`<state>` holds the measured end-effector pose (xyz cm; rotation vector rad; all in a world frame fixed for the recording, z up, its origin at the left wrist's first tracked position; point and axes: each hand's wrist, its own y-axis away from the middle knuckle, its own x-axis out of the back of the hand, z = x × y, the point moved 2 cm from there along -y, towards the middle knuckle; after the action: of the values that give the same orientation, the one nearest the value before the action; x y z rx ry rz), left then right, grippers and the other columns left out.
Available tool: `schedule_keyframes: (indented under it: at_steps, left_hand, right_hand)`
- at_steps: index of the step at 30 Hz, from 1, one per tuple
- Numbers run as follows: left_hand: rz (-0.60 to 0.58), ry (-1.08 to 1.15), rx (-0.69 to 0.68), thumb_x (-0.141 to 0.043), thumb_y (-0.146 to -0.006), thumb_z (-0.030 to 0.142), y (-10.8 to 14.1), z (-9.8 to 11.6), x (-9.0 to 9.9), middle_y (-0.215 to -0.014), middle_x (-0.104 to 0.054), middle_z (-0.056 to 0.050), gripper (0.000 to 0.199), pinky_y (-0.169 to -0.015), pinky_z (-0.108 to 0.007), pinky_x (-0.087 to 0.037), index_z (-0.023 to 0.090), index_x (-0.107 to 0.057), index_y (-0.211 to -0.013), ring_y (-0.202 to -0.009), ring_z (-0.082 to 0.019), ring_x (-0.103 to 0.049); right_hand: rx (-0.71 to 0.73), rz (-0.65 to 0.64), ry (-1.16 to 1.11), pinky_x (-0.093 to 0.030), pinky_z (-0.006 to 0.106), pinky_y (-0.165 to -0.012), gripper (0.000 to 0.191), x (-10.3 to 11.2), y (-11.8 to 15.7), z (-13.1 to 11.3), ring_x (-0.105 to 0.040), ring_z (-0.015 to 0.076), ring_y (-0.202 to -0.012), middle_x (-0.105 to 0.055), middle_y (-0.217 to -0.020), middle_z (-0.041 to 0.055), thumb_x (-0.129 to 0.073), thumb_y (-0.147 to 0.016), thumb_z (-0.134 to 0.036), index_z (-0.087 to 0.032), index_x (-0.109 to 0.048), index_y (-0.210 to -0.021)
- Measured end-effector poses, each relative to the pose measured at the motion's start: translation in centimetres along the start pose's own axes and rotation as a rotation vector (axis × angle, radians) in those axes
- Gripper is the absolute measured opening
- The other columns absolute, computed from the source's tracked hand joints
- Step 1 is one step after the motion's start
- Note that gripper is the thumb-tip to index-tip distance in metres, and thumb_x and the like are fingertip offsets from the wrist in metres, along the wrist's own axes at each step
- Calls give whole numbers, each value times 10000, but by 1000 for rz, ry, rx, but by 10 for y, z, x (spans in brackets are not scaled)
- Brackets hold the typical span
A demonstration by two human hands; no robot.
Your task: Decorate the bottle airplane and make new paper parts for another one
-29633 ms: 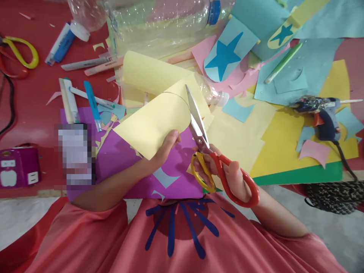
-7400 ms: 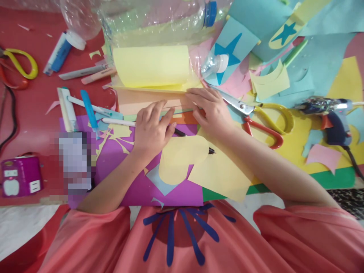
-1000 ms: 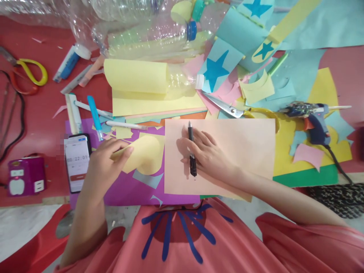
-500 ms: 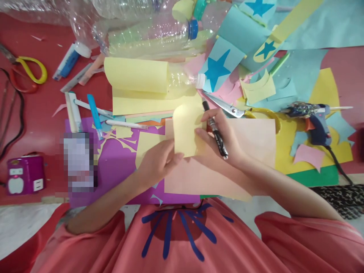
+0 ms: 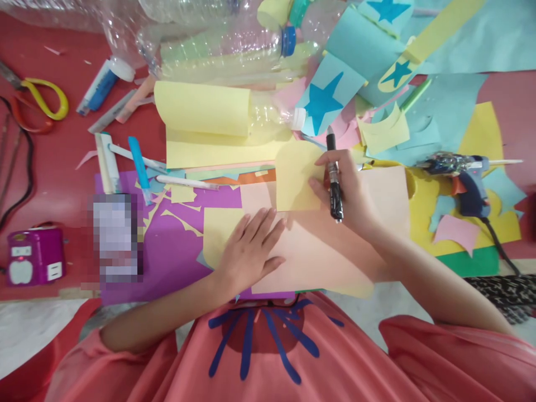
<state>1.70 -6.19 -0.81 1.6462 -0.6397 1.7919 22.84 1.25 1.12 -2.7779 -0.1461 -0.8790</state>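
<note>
My left hand (image 5: 253,245) lies palm down with fingers stretched, over the edge of a peach sheet (image 5: 310,251) and a yellow paper piece (image 5: 213,223). In my right hand (image 5: 349,190) is a black pen (image 5: 335,181), lying across the fingers with its tip end towards the far side or near side, which I cannot tell. The thumb and fingertips of that same hand pinch the right edge of a round-topped yellow paper cutout (image 5: 297,176) above the peach sheet. Part of the cutout's edge is hidden behind the fingers.
Behind the hands lies a plastic bottle (image 5: 272,114) wrapped in yellow paper (image 5: 201,109). A glue gun (image 5: 473,178) rests at the right. Red-and-yellow scissors (image 5: 46,100) and a phone (image 5: 115,237) are at the left. Blue-star paper pieces (image 5: 326,103) and scraps lie at the back.
My left hand has let go of the yellow cutout and flattened onto the papers. My right hand has moved slightly right, carrying the cutout and the pen.
</note>
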Motion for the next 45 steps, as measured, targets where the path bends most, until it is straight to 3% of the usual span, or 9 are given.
schedule_keyframes:
  at_steps: [5, 11, 17, 21, 25, 29, 34, 38, 45]
  left_hand:
    - [22, -14, 19, -411, -982, 469, 3, 4, 2, -1476, -506, -172, 613, -1120, -452, -348, 122, -395, -1487, -1358, -300, -481]
    - [201, 43, -102, -475, -965, 319, -10, -6, 17, -1225, -664, -146, 402, -1086, -394, -427, 123, -567, -1304, -1138, -240, -607]
    - [304, 14, -91, -502, -956, 286, -28, -20, 13, -1268, -635, -203, 378, -1049, -416, -437, 61, -566, -1253, -1178, -295, -604]
    - [197, 36, -69, -465, -976, 363, -32, -23, 0, -1368, -567, -255, 504, -1066, -443, -405, 17, -500, -1341, -1282, -337, -545]
    - [107, -7, -46, -383, -999, 416, -31, -23, -2, -1462, -503, -220, 577, -1094, -437, -386, 53, -412, -1447, -1360, -327, -486]
    - [112, -44, -23, -363, -998, 450, -30, -24, 1, -1446, -529, -205, 577, -1114, -430, -373, 58, -485, -1404, -1371, -324, -482]
    - [139, -46, -15, -385, -999, 429, -28, -25, 4, -1456, -519, -204, 576, -1110, -421, -368, 44, -473, -1418, -1352, -316, -504]
    - [141, -50, -19, -370, -1006, 429, -27, -24, 5, -1461, -513, -198, 578, -1109, -415, -361, 40, -470, -1422, -1350, -302, -508]
    - [143, -52, -21, -364, -1007, 422, -28, -24, 4, -1446, -528, -204, 576, -1103, -417, -365, 36, -468, -1422, -1346, -301, -512]
  right_hand:
    - [-15, 18, 1, -359, 225, -426, 154, -9, -4, 0, -387, 89, -453, -341, -626, -74, -540, -926, -368, -274, -454, -1013]
    - [75, 22, 45, -402, 252, -474, 99, -24, -15, -10, -393, 97, -481, -371, -633, -55, -493, -942, -343, -263, -469, -996]
    - [70, -32, 16, -421, 250, -500, 84, -43, -22, -17, -440, 99, -479, -403, -587, -72, -439, -948, -264, -244, -456, -1028]
    - [188, 42, 191, -528, 362, -683, 159, -46, -20, -14, -619, 186, -739, -609, -808, 36, -390, -967, -278, -228, -487, -1082]
    - [360, 98, 260, -531, 483, -893, 213, -39, -17, -9, -642, 261, -1031, -681, -1085, 119, -444, -958, -310, -220, -488, -1147]
    - [477, -53, 255, -568, 430, -847, 189, -33, -3, -3, -677, 236, -1019, -722, -1071, 103, -455, -956, -224, -216, -512, -1135]
    - [453, -306, 372, -482, 522, -1055, 367, -25, 26, 6, -520, 299, -1347, -615, -1368, 165, -539, -947, -256, -172, -490, -1301]
    - [392, -355, 459, -440, 543, -1108, 427, -19, 37, 7, -469, 318, -1391, -527, -1451, 204, -531, -960, -323, -127, -482, -1336]
    - [414, -295, 381, -495, 521, -1051, 360, -17, 34, 3, -537, 319, -1333, -593, -1390, 190, -574, -939, -311, -161, -538, -1264]
